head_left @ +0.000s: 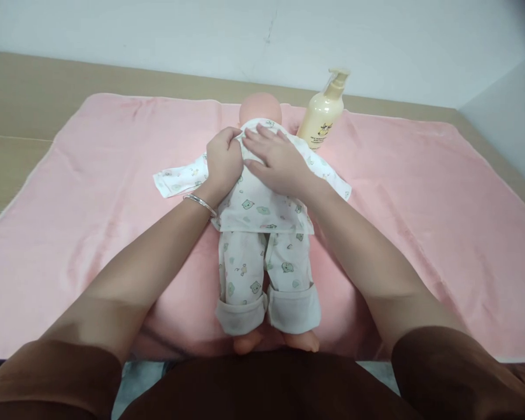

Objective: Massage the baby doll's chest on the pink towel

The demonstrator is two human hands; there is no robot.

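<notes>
A bald baby doll (260, 107) lies stretched out with its head away from me and its feet towards me; no face shows. It wears a white shirt (262, 209) printed with small green animals, and matching trousers (287, 265) with turned-up cuffs. My right hand (277, 156) rests flat on the upper part of the shirt, fingers spread. Beside it, my left hand (224, 158) is closed against the shirt at the doll's left-side shoulder in view. Its curled fingers hide whatever they may hold. The shirt's sleeves reach out to both sides.
A pink blanket (109, 175) under the doll covers most of the wooden table (21, 76). Just right of the doll's head stands a pale yellow pump bottle (322, 114), slightly tilted in view. A white wall (179, 41) rises behind the table.
</notes>
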